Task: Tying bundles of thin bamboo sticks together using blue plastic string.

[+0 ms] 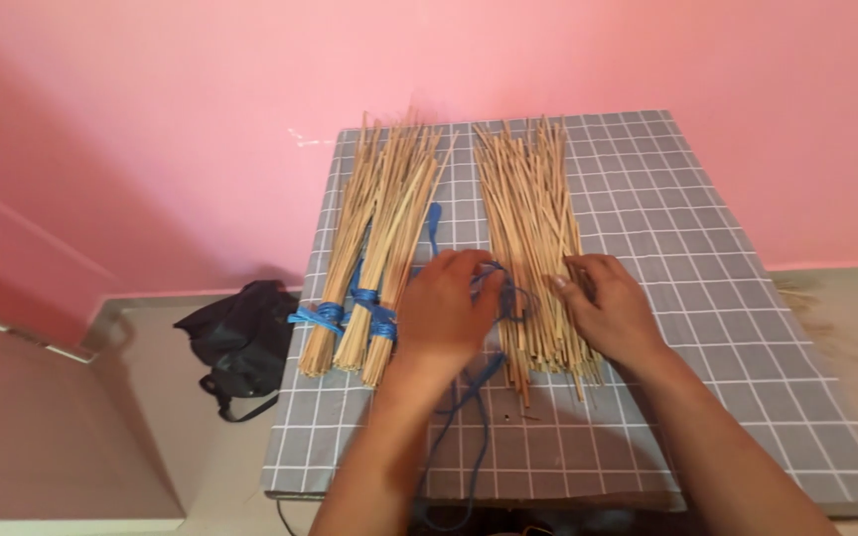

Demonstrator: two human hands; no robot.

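Left grip (446, 306) curled around a blue cord (476, 397) at the loose stick bundle's (533, 238) left edge; right grip (610, 306) flat, fingers spread, pressing the same bundle, holding nothing. All on a grey checked desk (707, 298). Farther left, three tied stick bundles (374, 248) bound with blue ties. Black bag (240, 337) on the floor.

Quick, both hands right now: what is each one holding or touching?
Left hand: closed, gripping the blue string beside the loose sticks.
Right hand: open, fingers pressing on the loose sticks, holding nothing.
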